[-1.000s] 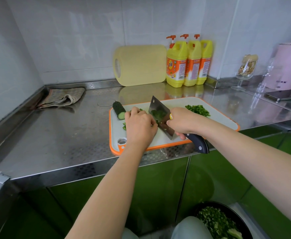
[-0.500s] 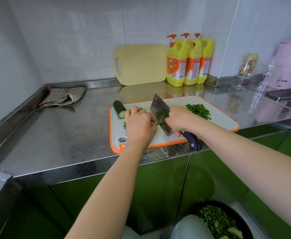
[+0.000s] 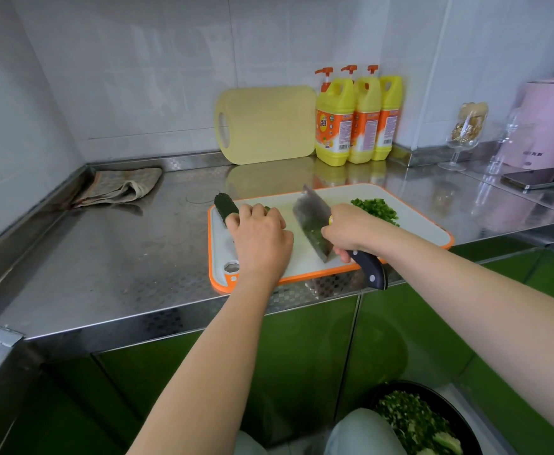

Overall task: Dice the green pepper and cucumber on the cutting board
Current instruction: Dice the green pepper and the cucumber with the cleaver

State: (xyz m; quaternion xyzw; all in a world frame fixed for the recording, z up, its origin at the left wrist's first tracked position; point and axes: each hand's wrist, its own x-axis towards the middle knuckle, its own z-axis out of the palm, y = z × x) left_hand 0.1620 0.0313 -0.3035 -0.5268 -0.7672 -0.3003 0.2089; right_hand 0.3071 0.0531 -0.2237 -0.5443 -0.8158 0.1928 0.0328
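Fingers [image 3: 236, 221] of your left hand [image 3: 262, 238] curl onto cucumber [image 3: 225, 205] at left end of cutting board [image 3: 426, 224]. Your right hand [image 3: 351, 231] wraps handle of cleaver [image 3: 311, 218], blade tilted over mid-board. Pepper seemingly done: one diced green pepper pile [image 3: 375, 208], far right. Cucumber dicing remains. Count: one cucumber, one cleaver, one board.

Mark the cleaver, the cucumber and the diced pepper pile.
cleaver [image 3: 311, 215], head view, flat of the blade.
cucumber [image 3: 225, 206], head view, dark skin near its far end.
diced pepper pile [image 3: 375, 208], head view, middle of the heap.
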